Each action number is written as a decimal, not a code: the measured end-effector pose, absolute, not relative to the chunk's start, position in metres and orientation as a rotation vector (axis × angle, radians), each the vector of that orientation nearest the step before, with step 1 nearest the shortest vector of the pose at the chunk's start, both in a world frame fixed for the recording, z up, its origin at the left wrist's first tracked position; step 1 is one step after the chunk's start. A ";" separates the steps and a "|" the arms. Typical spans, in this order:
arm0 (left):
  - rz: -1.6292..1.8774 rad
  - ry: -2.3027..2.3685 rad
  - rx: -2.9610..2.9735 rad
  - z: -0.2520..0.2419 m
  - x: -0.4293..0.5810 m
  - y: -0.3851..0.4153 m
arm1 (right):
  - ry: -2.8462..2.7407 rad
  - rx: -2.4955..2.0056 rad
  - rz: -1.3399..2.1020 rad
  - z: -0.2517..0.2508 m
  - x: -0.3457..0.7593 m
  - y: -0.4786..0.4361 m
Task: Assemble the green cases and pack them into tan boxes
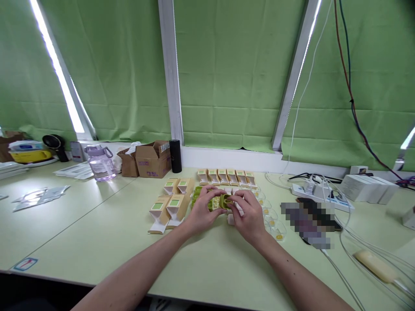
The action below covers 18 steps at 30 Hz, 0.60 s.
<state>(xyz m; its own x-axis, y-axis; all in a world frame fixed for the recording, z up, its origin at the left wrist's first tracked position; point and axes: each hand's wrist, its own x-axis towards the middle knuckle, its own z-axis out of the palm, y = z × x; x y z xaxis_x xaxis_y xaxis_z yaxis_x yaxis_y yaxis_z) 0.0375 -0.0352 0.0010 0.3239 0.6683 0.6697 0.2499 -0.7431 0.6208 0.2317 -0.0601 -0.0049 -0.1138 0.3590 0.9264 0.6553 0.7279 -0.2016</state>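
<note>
L hand (207, 208) + R hand (249, 215), fingers of both gripping small green piece (224, 201) btwn them, mid-table (197, 272), four boxes (175, 204) to L, row of clear cups (271, 223) w/ yellow bits to R, box row (222, 173) behind.

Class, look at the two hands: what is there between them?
In the head view, a small green item, held between the left hand and right hand.

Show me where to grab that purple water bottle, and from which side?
Probably by its loop handle, coming from the front right: the loop juts out that way near the top, and the bottle stands upright, with white trays on its left.
</note>
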 end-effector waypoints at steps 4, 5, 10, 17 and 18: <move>1.400 0.820 2.194 0.001 0.038 -0.037 | -1.755 -0.835 -0.411 -0.005 0.231 -0.060; 1.400 0.824 2.193 0.001 0.038 -0.037 | -1.763 -0.845 -0.418 -0.006 0.231 -0.060; 1.405 0.821 2.196 0.001 0.037 -0.037 | -1.794 -0.881 -0.422 -0.007 0.232 -0.059; 1.394 0.828 2.225 0.001 0.037 -0.037 | -1.835 -0.872 -0.461 -0.007 0.232 -0.059; 1.394 0.824 2.228 0.001 0.037 -0.037 | -1.840 -0.869 -0.466 -0.007 0.232 -0.059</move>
<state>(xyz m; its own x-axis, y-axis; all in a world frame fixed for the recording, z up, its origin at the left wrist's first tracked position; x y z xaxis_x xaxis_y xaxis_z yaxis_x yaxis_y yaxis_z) 0.0367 -0.0369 0.0006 0.3340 0.6574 0.6755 0.2747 -0.7534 0.5974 0.2319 -0.0590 -0.0068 -0.2350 0.3537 0.9053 0.7423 0.6666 -0.0677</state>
